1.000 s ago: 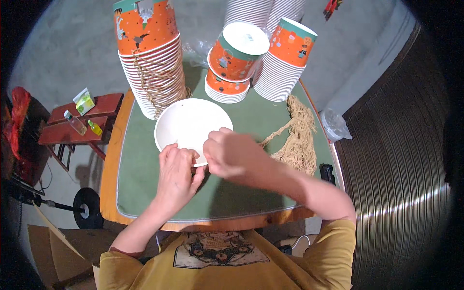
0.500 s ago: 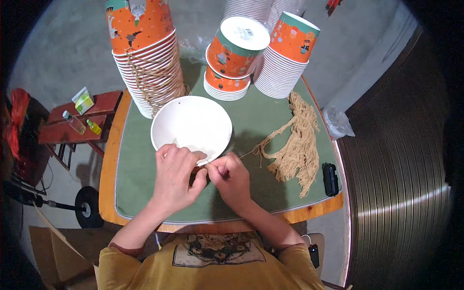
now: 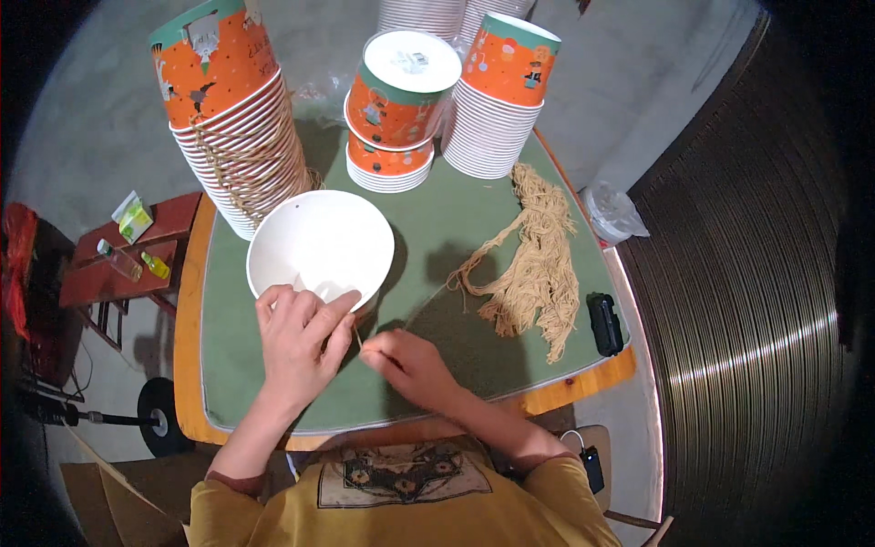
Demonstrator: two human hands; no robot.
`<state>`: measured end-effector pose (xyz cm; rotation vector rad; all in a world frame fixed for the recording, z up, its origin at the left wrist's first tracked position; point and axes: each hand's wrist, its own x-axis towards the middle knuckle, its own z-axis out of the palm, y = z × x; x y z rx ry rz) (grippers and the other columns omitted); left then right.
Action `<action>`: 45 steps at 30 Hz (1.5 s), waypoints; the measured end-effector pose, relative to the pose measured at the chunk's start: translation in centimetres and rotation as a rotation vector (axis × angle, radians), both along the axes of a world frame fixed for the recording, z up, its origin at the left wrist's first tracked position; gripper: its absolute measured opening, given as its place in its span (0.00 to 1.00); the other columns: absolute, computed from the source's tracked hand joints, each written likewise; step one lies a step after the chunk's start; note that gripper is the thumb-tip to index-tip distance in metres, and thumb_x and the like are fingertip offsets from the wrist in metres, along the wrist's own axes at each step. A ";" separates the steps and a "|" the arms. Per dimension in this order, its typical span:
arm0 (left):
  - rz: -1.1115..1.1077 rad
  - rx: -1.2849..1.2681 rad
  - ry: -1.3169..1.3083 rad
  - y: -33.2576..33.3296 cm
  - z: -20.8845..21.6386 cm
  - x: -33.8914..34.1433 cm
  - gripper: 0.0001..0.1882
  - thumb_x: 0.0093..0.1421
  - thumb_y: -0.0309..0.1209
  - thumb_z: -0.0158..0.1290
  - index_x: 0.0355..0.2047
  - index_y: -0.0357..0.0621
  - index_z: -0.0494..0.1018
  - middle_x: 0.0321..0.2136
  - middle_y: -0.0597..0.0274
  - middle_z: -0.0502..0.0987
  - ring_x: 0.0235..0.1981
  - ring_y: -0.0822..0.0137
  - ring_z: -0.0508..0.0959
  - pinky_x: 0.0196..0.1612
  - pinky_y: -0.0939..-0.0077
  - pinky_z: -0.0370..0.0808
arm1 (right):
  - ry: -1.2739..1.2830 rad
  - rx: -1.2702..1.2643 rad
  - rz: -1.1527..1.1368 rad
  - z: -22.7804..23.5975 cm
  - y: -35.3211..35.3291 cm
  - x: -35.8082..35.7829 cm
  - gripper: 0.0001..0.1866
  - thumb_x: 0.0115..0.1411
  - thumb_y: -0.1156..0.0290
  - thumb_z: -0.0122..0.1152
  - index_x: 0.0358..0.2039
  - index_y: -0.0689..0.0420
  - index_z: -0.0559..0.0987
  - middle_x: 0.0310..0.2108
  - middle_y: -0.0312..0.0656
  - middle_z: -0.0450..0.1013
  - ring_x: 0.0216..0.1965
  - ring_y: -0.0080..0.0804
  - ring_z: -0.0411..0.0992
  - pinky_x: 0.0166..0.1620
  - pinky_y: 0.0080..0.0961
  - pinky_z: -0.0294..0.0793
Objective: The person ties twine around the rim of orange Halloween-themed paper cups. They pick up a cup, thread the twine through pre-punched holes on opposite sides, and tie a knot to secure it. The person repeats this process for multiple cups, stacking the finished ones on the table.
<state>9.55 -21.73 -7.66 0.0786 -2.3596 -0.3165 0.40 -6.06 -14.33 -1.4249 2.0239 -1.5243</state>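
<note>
A white-lined paper bucket (image 3: 324, 237) is tilted with its open mouth toward me, and a small hole shows near its far rim. My left hand (image 3: 301, 342) is closed on the near rim, fingers inside and thumb close to the edge. Just right of it, my right hand (image 3: 410, 365) pinches a thin tan cord (image 3: 358, 335) that runs to the rim by my left thumb. More cord trails off toward a loose bundle of tan cords (image 3: 538, 264) on the green mat (image 3: 437, 219). My fingers hide where the cord meets the bucket.
A tall stack of orange-and-white buckets (image 3: 241, 155) with cords hanging down it stands back left. An upside-down bucket (image 3: 396, 109) and another stack (image 3: 492, 132) stand behind. A black device (image 3: 604, 324) lies at the right edge. A red bench (image 3: 173, 228) with bottles is farther left.
My right hand has drawn away from the rim, down and to the right, pulling the cord. My left hand stays on the bucket. The whole view has shifted slightly.
</note>
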 end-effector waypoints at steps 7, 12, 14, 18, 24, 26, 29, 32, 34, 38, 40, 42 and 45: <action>0.053 0.071 -0.023 -2.1 1.4 2.1 0.07 0.50 0.26 0.53 0.31 0.46 0.76 0.33 0.62 0.71 0.48 0.56 0.68 0.59 0.54 0.55 | -0.099 0.137 0.346 5.9 3.5 -0.9 0.10 0.63 0.65 0.55 0.33 0.59 0.77 0.32 0.43 0.73 0.34 0.38 0.73 0.39 0.32 0.72; -0.015 0.309 -0.036 -4.4 1.1 3.2 0.06 0.55 0.29 0.47 0.27 0.41 0.70 0.49 0.55 0.71 0.62 0.43 0.57 0.63 0.48 0.51 | -0.350 -0.040 0.304 10.3 6.3 -3.2 0.12 0.63 0.65 0.55 0.28 0.60 0.77 0.28 0.37 0.71 0.29 0.25 0.70 0.33 0.24 0.70; -0.089 0.315 -0.013 -5.8 0.7 3.0 0.07 0.56 0.31 0.45 0.26 0.41 0.68 0.49 0.54 0.71 0.63 0.43 0.57 0.62 0.48 0.52 | -0.453 -0.275 0.286 10.5 5.7 -4.1 0.12 0.63 0.65 0.56 0.28 0.60 0.77 0.26 0.36 0.69 0.26 0.22 0.67 0.29 0.20 0.66; -0.223 0.371 0.075 -9.2 0.1 1.0 0.17 0.60 0.39 0.39 0.22 0.40 0.64 0.49 0.53 0.70 0.63 0.45 0.57 0.63 0.50 0.53 | -0.730 -0.509 0.306 11.1 4.0 -5.8 0.14 0.64 0.61 0.55 0.32 0.61 0.75 0.21 0.33 0.64 0.20 0.18 0.61 0.21 0.14 0.57; -0.401 0.802 0.168 -12.2 -1.1 -3.6 0.17 0.60 0.39 0.37 0.22 0.38 0.63 0.46 0.47 0.70 0.56 0.51 0.68 0.58 0.63 0.61 | -0.920 -0.443 0.307 11.6 1.8 -6.3 0.16 0.66 0.58 0.51 0.36 0.59 0.74 0.15 0.28 0.58 0.16 0.16 0.55 0.20 0.15 0.53; -0.520 1.128 0.108 -12.6 -1.3 -4.7 0.16 0.60 0.38 0.37 0.27 0.36 0.66 0.46 0.46 0.71 0.54 0.52 0.69 0.57 0.64 0.63 | -0.948 -0.408 0.301 11.6 1.6 -6.4 0.16 0.67 0.57 0.50 0.36 0.59 0.74 0.15 0.28 0.58 0.16 0.15 0.55 0.19 0.15 0.52; -0.761 1.381 0.025 -13.4 -1.2 -6.0 0.17 0.60 0.37 0.37 0.35 0.34 0.69 0.47 0.45 0.71 0.52 0.54 0.71 0.56 0.67 0.66 | -0.916 -0.381 0.248 11.3 1.1 -6.3 0.16 0.67 0.58 0.49 0.36 0.58 0.74 0.16 0.28 0.58 0.15 0.14 0.54 0.19 0.14 0.51; -0.787 1.493 -0.025 -14.2 -1.8 -6.8 0.18 0.60 0.37 0.39 0.37 0.33 0.71 0.49 0.45 0.71 0.50 0.58 0.72 0.56 0.66 0.67 | -0.899 -0.335 0.203 10.6 0.4 -6.2 0.15 0.67 0.58 0.48 0.37 0.58 0.74 0.16 0.28 0.59 0.14 0.14 0.54 0.17 0.14 0.51; -0.757 1.432 -0.017 -14.7 -1.9 -6.6 0.18 0.61 0.38 0.40 0.36 0.34 0.72 0.50 0.46 0.71 0.50 0.60 0.72 0.56 0.66 0.67 | -0.917 -0.297 0.196 10.5 0.1 -6.0 0.15 0.68 0.58 0.47 0.36 0.58 0.73 0.16 0.28 0.59 0.14 0.14 0.55 0.18 0.14 0.52; -0.496 0.970 0.153 -15.1 0.3 -4.6 0.17 0.66 0.38 0.42 0.32 0.36 0.72 0.47 0.50 0.73 0.47 0.65 0.73 0.51 0.72 0.67 | -0.954 -0.236 0.194 11.2 0.2 -5.4 0.16 0.69 0.58 0.46 0.35 0.58 0.72 0.15 0.29 0.61 0.14 0.15 0.57 0.18 0.14 0.55; -0.345 0.812 0.217 -13.0 2.7 -2.8 0.14 0.67 0.34 0.41 0.33 0.37 0.72 0.44 0.51 0.74 0.44 0.67 0.73 0.47 0.74 0.68 | -0.957 -0.221 0.221 11.4 0.3 -5.5 0.16 0.69 0.58 0.46 0.35 0.58 0.73 0.16 0.30 0.63 0.14 0.15 0.60 0.17 0.14 0.56; -0.304 0.755 0.177 -9.2 5.0 -0.7 0.13 0.68 0.31 0.39 0.34 0.37 0.70 0.43 0.51 0.73 0.43 0.68 0.73 0.45 0.74 0.69 | -0.962 -0.220 0.280 11.5 0.4 -5.5 0.16 0.68 0.57 0.47 0.36 0.57 0.73 0.16 0.32 0.67 0.14 0.16 0.63 0.17 0.13 0.59; -0.374 0.936 -0.040 -1.5 7.3 0.8 0.13 0.64 0.31 0.48 0.45 0.37 0.68 0.42 0.58 0.74 0.41 0.73 0.73 0.42 0.80 0.70 | -1.065 -0.176 0.374 12.9 -0.2 -4.7 0.16 0.69 0.57 0.46 0.36 0.56 0.73 0.17 0.34 0.69 0.16 0.18 0.66 0.19 0.15 0.63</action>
